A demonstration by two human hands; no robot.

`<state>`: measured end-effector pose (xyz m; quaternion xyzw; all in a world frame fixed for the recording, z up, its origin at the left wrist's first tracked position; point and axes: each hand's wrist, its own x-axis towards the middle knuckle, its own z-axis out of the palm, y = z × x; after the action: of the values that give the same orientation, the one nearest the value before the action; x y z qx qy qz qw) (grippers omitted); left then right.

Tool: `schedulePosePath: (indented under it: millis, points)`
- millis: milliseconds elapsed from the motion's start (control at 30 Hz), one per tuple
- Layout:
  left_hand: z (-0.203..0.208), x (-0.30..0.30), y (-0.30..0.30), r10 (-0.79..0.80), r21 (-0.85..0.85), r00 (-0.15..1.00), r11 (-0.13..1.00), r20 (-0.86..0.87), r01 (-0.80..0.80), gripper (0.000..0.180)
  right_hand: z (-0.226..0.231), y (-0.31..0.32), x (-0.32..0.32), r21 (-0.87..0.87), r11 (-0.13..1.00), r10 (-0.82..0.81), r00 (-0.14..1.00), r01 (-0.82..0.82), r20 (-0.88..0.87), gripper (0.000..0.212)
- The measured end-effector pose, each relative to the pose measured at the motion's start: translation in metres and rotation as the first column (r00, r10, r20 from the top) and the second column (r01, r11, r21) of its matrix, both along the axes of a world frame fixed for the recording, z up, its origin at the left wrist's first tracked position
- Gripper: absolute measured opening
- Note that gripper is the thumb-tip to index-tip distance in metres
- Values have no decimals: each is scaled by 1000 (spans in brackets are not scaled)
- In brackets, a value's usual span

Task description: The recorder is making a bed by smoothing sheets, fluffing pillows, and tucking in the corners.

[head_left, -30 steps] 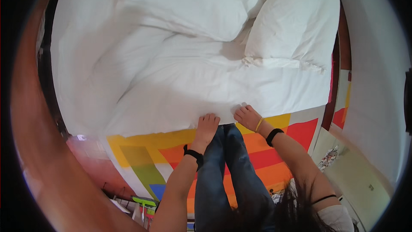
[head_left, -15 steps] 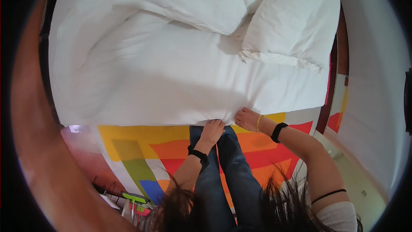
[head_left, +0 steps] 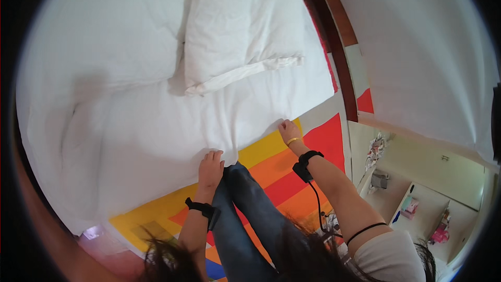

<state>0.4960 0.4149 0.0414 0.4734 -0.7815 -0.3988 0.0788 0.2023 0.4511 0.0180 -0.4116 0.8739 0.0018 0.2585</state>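
A white bed sheet [head_left: 141, 125] covers the bed in front of me, with soft creases running to its near edge. My left hand [head_left: 211, 171] is at that edge, just above my knee, its fingers curled closed on the sheet. Farther right along the same edge, my right hand [head_left: 288, 131] pinches the sheet near the corner, fingertips partly hidden. A white pillow [head_left: 242, 31] lies on the bed beyond my hands, its open-looking hem facing me.
Below the sheet edge spreads a colour-block patterned surface [head_left: 282, 172] in yellow, orange and red. A dark wooden edge [head_left: 342, 81] runs along the bed's right side, with a white curtain-like cloth [head_left: 417, 47] beyond. Shelves [head_left: 433, 214] with small items stand at the lower right.
My view has swung to the right, so the bed and pillow appear farther left and the shelves have come into sight. My hands are wider apart along the sheet edge.
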Motion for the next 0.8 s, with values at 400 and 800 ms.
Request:
schedulePosePath:
  millis: [400, 800]
  points:
    - [46, -86, -19, -141, 41, 982, 990, 127, 137, 34, 31, -13, -157, -207, 969, -185, 948, 132, -258, 27]
    - [23, -305, -12, 258, 41, 957, 963, 135, -266, 31, 21, -29, -233, -229, 964, 129, 991, -134, -40, 27]
